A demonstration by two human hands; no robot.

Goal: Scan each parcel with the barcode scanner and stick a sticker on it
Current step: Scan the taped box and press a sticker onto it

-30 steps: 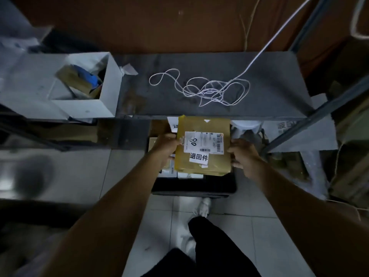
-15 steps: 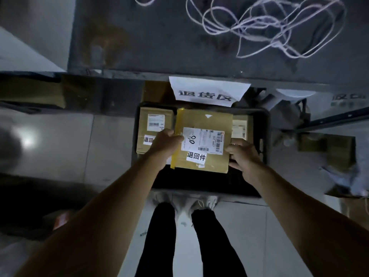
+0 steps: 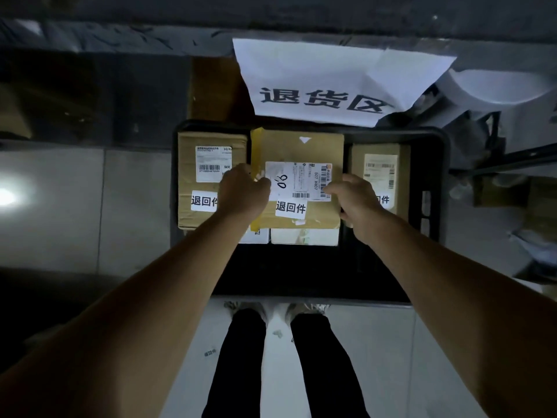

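Observation:
I hold a brown cardboard parcel [image 3: 301, 152] by both sides, low inside a black crate [image 3: 434, 164] on the floor. My left hand [image 3: 242, 191] grips its left edge along a yellow tape strip, my right hand [image 3: 354, 196] its right edge. On top it bears a shipping label with a barcode [image 3: 307, 181] and a white sticker with black characters [image 3: 291, 208]. It rests over white boxes [image 3: 304, 236]. A stickered parcel [image 3: 205, 176] lies to its left, another [image 3: 378, 173] to its right. No barcode scanner is in view.
A white paper sign [image 3: 325, 82] with large black characters hangs from the dark table edge above the crate. My legs and shoes [image 3: 271, 309] stand on pale floor tiles just before the crate. Cardboard and packing clutter [image 3: 512, 191] lies at the right.
My head and both hands have dropped from table height down toward the floor. The parcel has gone down into the crate among the other parcels. The table top and its white cable have left view.

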